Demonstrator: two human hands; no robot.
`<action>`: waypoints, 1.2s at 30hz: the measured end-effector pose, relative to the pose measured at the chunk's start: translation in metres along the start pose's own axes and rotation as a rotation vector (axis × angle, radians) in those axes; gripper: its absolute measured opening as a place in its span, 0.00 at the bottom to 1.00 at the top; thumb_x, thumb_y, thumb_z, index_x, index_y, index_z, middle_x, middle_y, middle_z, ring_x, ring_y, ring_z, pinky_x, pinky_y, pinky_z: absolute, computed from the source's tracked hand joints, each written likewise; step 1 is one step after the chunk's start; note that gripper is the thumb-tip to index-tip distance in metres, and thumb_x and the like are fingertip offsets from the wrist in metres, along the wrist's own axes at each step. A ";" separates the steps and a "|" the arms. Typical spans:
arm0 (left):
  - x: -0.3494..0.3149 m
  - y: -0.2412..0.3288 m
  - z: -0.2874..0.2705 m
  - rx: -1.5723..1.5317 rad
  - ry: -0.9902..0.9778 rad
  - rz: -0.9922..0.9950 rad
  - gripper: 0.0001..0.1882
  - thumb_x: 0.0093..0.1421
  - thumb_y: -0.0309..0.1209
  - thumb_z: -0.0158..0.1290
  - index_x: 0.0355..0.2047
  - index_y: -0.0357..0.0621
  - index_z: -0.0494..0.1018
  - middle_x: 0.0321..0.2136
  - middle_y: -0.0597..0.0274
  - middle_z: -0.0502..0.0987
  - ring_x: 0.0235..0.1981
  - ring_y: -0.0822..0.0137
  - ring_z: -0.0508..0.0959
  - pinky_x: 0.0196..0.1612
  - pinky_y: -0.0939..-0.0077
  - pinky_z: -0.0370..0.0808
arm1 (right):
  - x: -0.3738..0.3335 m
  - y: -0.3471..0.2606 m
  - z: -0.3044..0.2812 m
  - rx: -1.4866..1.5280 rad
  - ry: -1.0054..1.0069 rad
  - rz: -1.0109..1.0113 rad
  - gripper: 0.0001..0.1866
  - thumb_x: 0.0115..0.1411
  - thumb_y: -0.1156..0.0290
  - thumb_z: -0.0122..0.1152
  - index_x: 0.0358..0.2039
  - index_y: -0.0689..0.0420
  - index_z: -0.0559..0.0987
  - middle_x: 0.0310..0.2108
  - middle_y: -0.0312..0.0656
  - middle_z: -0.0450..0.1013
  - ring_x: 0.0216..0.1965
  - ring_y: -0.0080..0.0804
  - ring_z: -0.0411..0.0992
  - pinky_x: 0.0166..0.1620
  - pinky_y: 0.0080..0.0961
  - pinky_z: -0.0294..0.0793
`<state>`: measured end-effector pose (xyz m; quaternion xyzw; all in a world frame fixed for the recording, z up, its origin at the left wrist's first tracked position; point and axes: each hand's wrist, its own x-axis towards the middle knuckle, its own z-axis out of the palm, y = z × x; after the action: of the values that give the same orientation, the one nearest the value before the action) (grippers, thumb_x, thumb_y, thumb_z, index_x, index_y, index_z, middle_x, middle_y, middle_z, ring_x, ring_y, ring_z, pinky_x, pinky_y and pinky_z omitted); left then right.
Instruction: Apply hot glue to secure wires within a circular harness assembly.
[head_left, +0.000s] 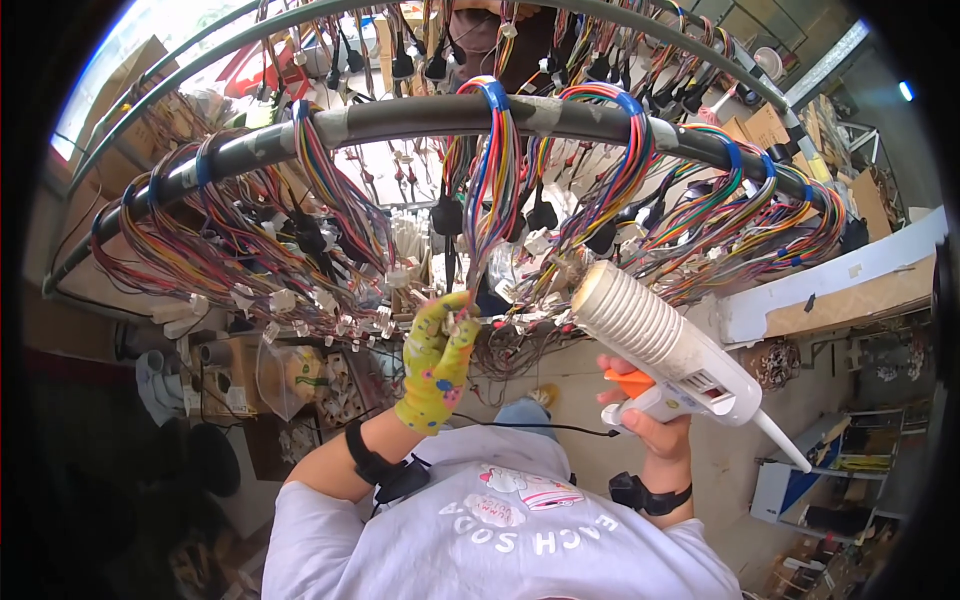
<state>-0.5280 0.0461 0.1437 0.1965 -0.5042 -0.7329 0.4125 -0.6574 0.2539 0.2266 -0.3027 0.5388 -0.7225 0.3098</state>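
Note:
My left hand, in a yellow flowered glove, is closed with its fingertips pinching the lower end of a multicoloured wire bundle near a small white connector. That bundle hangs from a dark curved rail and is tied with blue tape at the top. My bare right hand grips a white hot glue gun by its handle, fingers near the orange trigger. The gun's ribbed front end points up and left towards the hanging wires, apart from my left hand. A white glue stick sticks out of its rear.
More wire bundles with white connectors hang along the rail on both sides. Behind it, a second rail carries black plugs. Cardboard boxes stand at lower left, and a rack stands at right.

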 end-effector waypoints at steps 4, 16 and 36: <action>0.001 0.013 -0.012 -0.145 -0.165 -0.254 0.21 0.59 0.24 0.51 0.54 0.41 0.64 0.45 0.56 0.72 0.36 0.74 0.73 0.41 0.82 0.70 | -0.001 -0.001 0.000 -0.043 -0.062 0.034 0.33 0.45 0.79 0.59 0.54 0.64 0.65 0.47 0.50 0.69 0.52 0.46 0.67 0.42 0.35 0.78; 0.020 -0.016 0.003 -0.321 0.011 -0.300 0.21 0.58 0.20 0.51 0.52 0.38 0.65 0.46 0.51 0.73 0.42 0.65 0.76 0.48 0.73 0.73 | -0.033 0.050 -0.012 -0.637 -0.136 0.009 0.25 0.48 0.75 0.65 0.48 0.64 0.73 0.45 0.48 0.73 0.45 0.35 0.73 0.47 0.25 0.71; 0.020 -0.025 -0.008 -0.174 0.121 -0.231 0.17 0.52 0.16 0.55 0.43 0.38 0.69 0.31 0.65 0.75 0.31 0.77 0.75 0.37 0.85 0.73 | -0.020 0.064 -0.001 -0.432 -0.277 0.160 0.31 0.50 0.85 0.54 0.57 0.63 0.61 0.46 0.51 0.71 0.46 0.36 0.71 0.46 0.31 0.73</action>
<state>-0.5439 0.0292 0.1207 0.2604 -0.3869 -0.8033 0.3705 -0.6376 0.2552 0.1628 -0.4143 0.6552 -0.5155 0.3651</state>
